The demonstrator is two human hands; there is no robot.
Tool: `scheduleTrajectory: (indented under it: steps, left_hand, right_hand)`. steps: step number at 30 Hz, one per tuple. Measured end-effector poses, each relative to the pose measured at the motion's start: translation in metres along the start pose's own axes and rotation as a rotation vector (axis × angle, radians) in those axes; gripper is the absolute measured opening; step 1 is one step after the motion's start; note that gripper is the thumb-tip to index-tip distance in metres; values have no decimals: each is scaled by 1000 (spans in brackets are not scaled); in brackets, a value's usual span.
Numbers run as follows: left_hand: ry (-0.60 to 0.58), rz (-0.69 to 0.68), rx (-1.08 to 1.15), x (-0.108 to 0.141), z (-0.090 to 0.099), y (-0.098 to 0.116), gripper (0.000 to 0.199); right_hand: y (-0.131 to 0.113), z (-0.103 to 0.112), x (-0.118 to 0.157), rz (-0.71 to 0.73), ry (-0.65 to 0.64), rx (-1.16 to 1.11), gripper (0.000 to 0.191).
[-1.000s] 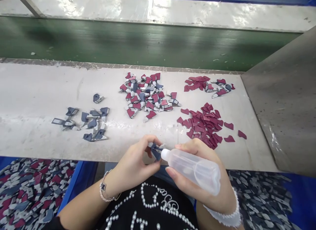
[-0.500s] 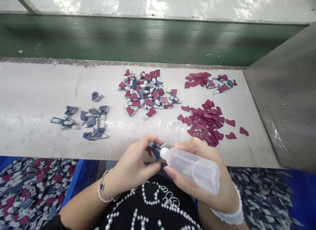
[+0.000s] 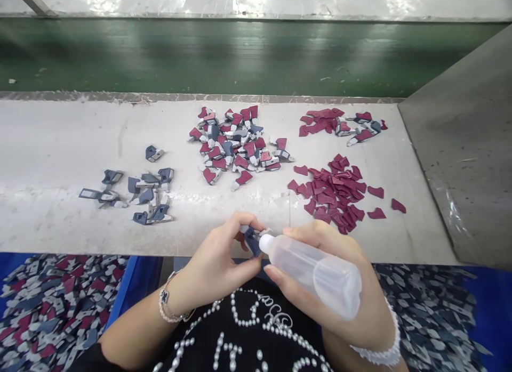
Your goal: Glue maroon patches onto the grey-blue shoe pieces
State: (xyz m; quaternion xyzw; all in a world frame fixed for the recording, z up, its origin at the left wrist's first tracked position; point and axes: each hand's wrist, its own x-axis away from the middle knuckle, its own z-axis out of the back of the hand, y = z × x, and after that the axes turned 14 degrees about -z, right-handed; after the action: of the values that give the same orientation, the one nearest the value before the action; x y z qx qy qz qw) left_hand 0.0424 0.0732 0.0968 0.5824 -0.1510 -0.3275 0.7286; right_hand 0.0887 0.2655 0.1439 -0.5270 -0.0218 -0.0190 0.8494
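Between the thumb and fingers of my left hand (image 3: pixel 224 255) is a blue-grey piece (image 3: pixel 252 241), held above the table's near edge. My right hand (image 3: pixel 332 271) is wrapped round a translucent squeeze bottle (image 3: pixel 316 273), tilted so its white cap end points at the piece; whether the tip touches it I cannot tell. Dark red flat pieces (image 3: pixel 336 193) lie in a pile beyond my right hand. Assembled red, blue and grey parts (image 3: pixel 236 145) are heaped at the table's middle. Several blue-grey parts (image 3: pixel 148 188) lie to the left.
A blue bin (image 3: pixel 120 294) of mixed parts stands below the table at left; another blue bin (image 3: pixel 490 308) with blue-grey parts is at right. A metal panel (image 3: pixel 464 143) rises at the table's right end. Behind the table (image 3: pixel 52 148) runs a green surface (image 3: pixel 200 57).
The view has shifted slightly. The bottle in my right hand sits a little further right and lower at its base; my left hand keeps hold of the piece.
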Motion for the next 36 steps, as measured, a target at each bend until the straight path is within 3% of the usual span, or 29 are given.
scheduleTrajectory:
  steps: [4, 13, 19, 26, 36]
  left_hand:
    - [9, 1, -4, 0, 0, 0, 37]
    - [14, -13, 14, 0, -1, -1, 46]
    - [-27, -27, -11, -2, -2, 0, 48]
    - [6, 17, -52, 0, 1, -2, 46]
    - [-70, -4, -126, -1, 2, 2, 45]
  right_hand:
    - [-1, 0, -1, 16, 31, 7, 24]
    - [-4, 5, 4, 5, -62, 119, 21]
    - [-5, 6, 3, -19, -16, 66, 19]
    - [-2, 13, 7, -32, -142, 169, 20]
    - [-1, 13, 6, -41, -137, 155, 22]
